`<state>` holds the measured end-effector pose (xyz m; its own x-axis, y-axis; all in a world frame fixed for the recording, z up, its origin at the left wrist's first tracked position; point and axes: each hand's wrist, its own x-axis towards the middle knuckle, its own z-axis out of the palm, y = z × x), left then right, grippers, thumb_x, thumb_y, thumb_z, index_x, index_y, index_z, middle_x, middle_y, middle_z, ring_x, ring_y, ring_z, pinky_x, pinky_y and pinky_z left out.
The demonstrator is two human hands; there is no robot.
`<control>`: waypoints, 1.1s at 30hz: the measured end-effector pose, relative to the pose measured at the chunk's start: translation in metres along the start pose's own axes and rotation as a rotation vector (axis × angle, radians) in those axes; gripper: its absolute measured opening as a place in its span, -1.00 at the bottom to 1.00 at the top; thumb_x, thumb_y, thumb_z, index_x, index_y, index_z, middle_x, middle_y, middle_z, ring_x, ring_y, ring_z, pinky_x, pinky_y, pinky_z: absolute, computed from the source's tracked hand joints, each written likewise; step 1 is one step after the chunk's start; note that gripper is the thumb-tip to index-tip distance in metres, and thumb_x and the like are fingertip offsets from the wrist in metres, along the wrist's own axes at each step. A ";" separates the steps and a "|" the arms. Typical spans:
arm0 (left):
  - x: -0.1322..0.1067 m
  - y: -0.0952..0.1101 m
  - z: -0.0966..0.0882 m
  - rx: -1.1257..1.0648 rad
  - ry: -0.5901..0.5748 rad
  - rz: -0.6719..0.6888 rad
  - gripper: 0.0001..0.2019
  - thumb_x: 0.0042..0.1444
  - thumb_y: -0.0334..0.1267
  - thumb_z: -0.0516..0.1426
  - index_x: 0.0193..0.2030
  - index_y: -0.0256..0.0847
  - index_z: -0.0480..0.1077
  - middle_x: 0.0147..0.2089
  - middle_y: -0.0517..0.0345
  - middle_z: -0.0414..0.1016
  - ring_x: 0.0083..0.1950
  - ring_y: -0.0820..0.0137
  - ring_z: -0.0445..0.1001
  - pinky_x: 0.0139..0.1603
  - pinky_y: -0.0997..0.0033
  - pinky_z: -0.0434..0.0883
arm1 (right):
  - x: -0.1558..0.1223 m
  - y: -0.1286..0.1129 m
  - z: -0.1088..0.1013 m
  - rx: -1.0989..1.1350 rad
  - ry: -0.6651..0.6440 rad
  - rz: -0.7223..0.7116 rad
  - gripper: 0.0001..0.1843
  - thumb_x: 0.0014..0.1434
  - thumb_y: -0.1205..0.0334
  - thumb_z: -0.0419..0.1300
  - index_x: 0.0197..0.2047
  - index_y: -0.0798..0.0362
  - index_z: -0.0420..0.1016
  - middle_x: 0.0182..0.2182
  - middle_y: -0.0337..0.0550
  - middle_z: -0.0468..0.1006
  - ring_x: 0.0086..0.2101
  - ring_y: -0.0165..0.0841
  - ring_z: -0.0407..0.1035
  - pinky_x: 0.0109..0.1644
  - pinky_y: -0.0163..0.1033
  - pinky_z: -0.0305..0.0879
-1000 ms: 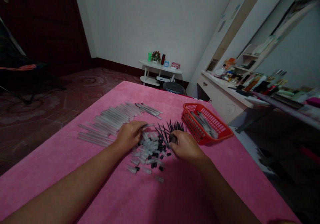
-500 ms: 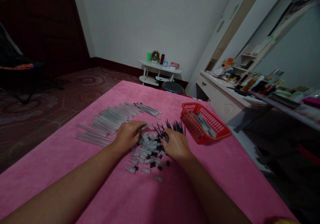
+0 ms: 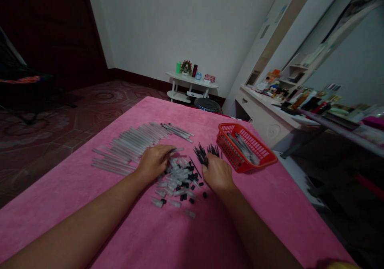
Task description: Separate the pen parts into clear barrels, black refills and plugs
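Note:
Thumb and fingers of my left hand (image 3: pixel 154 161) are pinched on a thin translucent plastic tube (image 3: pixel 177 150), which points right. My right hand (image 3: pixel 218 171) has its fingers curled at a bunch of thin black pointed sticks (image 3: pixel 200 155); its fingertips are partly hidden among them. One loose black stick (image 3: pixel 195 167) lies just left of that hand. Between the hands spreads a heap of short clear plastic caps (image 3: pixel 180 177) mixed with small black plugs (image 3: pixel 183 197). Beyond my left hand lies a row of long translucent tubes (image 3: pixel 132 141).
A red plastic basket (image 3: pixel 264 161) holding several filled tubes stands at the right. Some dark-tipped tubes (image 3: pixel 180 132) lie farther back on the pink cloth (image 3: pixel 126 225). A dressing table (image 3: pixel 267 117) with bottles is beyond the right edge; a low white shelf (image 3: pixel 195 79) stands behind.
My right hand has moved slightly right, away from my left hand, to the bunch of black sticks. A black stick now shows beside the caps. The left hand has hardly moved.

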<state>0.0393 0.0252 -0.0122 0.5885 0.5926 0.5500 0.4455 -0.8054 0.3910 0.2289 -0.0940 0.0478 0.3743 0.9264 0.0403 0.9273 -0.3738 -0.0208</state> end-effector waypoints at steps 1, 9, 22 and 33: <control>0.000 0.000 0.000 0.001 -0.002 0.000 -0.73 0.14 -0.33 0.02 -0.05 -0.19 0.44 -0.15 0.03 0.57 -0.14 0.29 0.53 -0.12 0.32 0.42 | -0.002 0.000 -0.004 0.006 0.002 -0.012 -0.78 0.14 0.24 0.09 -0.13 0.07 0.39 -0.20 -0.02 0.56 -0.20 -0.23 0.46 -0.26 -0.27 0.16; 0.000 0.000 0.000 -0.021 -0.019 -0.020 -0.71 0.11 -0.36 0.02 -0.05 -0.21 0.44 -0.14 0.01 0.57 -0.12 0.27 0.52 -0.11 0.30 0.42 | -0.019 0.011 -0.017 0.072 -0.280 -0.195 -0.91 -0.03 0.27 0.22 -0.38 0.05 0.47 -0.39 -0.15 0.54 -0.34 -0.33 0.39 -0.42 -0.32 -0.01; 0.000 0.000 0.000 -0.014 -0.011 -0.008 -0.71 0.11 -0.37 0.02 -0.05 -0.20 0.44 -0.14 0.02 0.57 -0.13 0.29 0.53 -0.10 0.32 0.42 | -0.015 0.003 -0.008 0.243 -0.185 -0.212 -0.92 0.03 0.32 0.16 -0.34 0.07 0.46 -0.38 -0.19 0.56 -0.32 -0.37 0.40 -0.36 -0.35 0.03; 0.001 0.004 -0.002 -0.039 -0.034 0.023 -0.68 0.09 -0.42 0.01 -0.05 -0.19 0.44 -0.14 0.03 0.57 -0.10 0.30 0.52 -0.07 0.33 0.42 | -0.015 -0.002 0.002 0.022 -0.075 -0.115 -0.84 0.11 0.26 0.06 -0.28 0.01 0.46 -0.34 -0.07 0.59 -0.29 -0.22 0.48 -0.36 -0.28 0.13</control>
<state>0.0403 0.0224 -0.0085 0.6216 0.5732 0.5339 0.4048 -0.8185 0.4076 0.2219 -0.1068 0.0449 0.2632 0.9642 -0.0312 0.9635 -0.2644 -0.0425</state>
